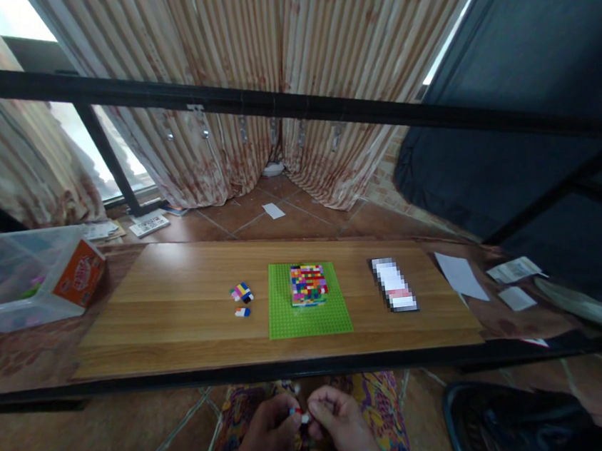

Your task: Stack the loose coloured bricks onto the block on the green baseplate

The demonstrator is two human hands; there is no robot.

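Note:
Both hands are together above the lap, below the table's front edge. My left hand (273,431) is closed on a few small toy bricks (295,412) in red, white and blue. Close against them, my right hand (339,421) has its thumb and fingers pinched; what is between them is hidden. On the table, a green baseplate (311,324) carries a block built of many-coloured bricks (308,283). To its left lie a loose cluster of coloured bricks (242,292) and a smaller orange, white and blue group (243,312).
A phone (395,284) lies right of the baseplate on the wooden table (184,338). A clear plastic bin (22,283) with an orange label stands at the left. Papers (461,275) lie at the right. A black rail (295,369) runs along the table's front edge.

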